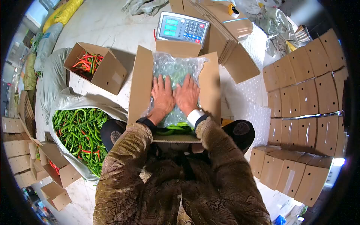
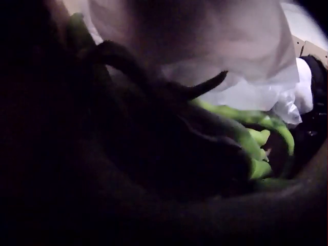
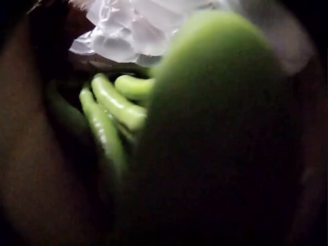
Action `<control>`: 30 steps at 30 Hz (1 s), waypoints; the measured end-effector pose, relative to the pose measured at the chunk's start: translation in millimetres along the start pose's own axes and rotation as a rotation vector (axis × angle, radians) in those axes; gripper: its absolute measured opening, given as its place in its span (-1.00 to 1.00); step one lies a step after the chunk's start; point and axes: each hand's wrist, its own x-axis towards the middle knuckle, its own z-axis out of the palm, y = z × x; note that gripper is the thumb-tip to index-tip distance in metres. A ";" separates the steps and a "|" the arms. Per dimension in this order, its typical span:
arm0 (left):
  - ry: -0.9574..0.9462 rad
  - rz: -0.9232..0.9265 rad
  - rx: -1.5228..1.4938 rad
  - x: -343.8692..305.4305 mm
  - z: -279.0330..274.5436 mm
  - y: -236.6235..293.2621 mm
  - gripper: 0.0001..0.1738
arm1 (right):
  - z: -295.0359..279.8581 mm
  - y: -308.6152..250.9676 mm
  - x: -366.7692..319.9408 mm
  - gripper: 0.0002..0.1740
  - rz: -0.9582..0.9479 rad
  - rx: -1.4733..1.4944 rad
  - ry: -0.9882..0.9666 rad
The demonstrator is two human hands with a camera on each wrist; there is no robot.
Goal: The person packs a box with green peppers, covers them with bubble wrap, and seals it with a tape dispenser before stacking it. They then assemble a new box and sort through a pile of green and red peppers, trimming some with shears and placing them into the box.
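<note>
Both hands lie palm down, side by side, on a clear bubble wrap sheet (image 1: 179, 65) inside an open cardboard box (image 1: 140, 84). The left hand (image 1: 162, 96) and the right hand (image 1: 187, 95) press on the sheet with fingers extended, thumbs close together. Green chili peppers (image 1: 176, 127) show below the sheet's near edge, and faintly through it. In the dark left wrist view, green peppers (image 2: 261, 123) lie under pale plastic (image 2: 236, 92). The right wrist view has several green peppers (image 3: 110, 102) beside crinkled plastic (image 3: 128, 33), one pepper very close to the camera.
A digital scale (image 1: 182, 28) stands behind the box, near flattened cardboard (image 1: 240, 63). To the left are a large sack of green peppers (image 1: 80, 131) and a box of red peppers (image 1: 108, 73). Stacked cartons (image 1: 300, 97) line the right side.
</note>
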 end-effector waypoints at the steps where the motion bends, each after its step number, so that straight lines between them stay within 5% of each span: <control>1: 0.008 0.002 0.002 0.9 1.9 -3.0 -0.25 | 12.1 0.9 -1.0 -0.25 -0.022 -0.024 0.125; 7: 0.087 -0.038 -0.225 0.0 10.4 -14.8 -0.22 | 28.9 5.8 0.0 -0.15 -0.022 0.054 0.125; 9: -0.022 -0.231 -0.216 12.9 6.9 -2.3 -0.21 | 29.0 4.0 5.6 -0.12 0.063 0.061 0.079; 11: -0.085 -0.215 -0.111 17.4 -11.5 -0.9 -0.21 | 25.0 5.1 5.0 -0.04 0.054 0.087 0.091; 14: -0.356 -0.454 -0.755 34.2 -38.8 -24.1 -0.22 | 5.6 -4.7 6.4 0.14 0.114 0.174 -0.028; 17: -0.539 -0.378 -0.498 45.3 -76.6 -3.3 -0.23 | 7.2 0.7 -0.7 0.23 0.022 -0.018 -0.107; 19: -0.615 -0.101 -0.124 67.1 -91.2 12.4 -0.28 | 3.6 -6.6 4.0 0.28 0.041 -0.038 -0.135; 21: -0.297 0.039 0.066 79.8 -108.6 31.8 -0.40 | -2.6 -16.1 1.0 0.24 0.087 -0.082 -0.207; 23: 0.480 0.486 0.229 112.7 -115.1 35.8 -0.51 | 3.3 -13.5 3.1 0.23 0.087 -0.062 -0.183; 27: 0.191 0.503 0.253 161.6 -108.0 24.4 -0.64 | 6.4 -8.3 2.0 0.24 0.060 -0.068 -0.184; 29: -0.189 0.287 0.305 163.4 -109.5 33.4 -0.63 | 4.6 -6.0 4.2 0.24 0.060 -0.082 -0.189; 30: -0.196 0.326 0.328 156.5 -111.0 33.1 -0.54 | 2.7 -6.9 3.4 0.23 0.051 -0.060 -0.184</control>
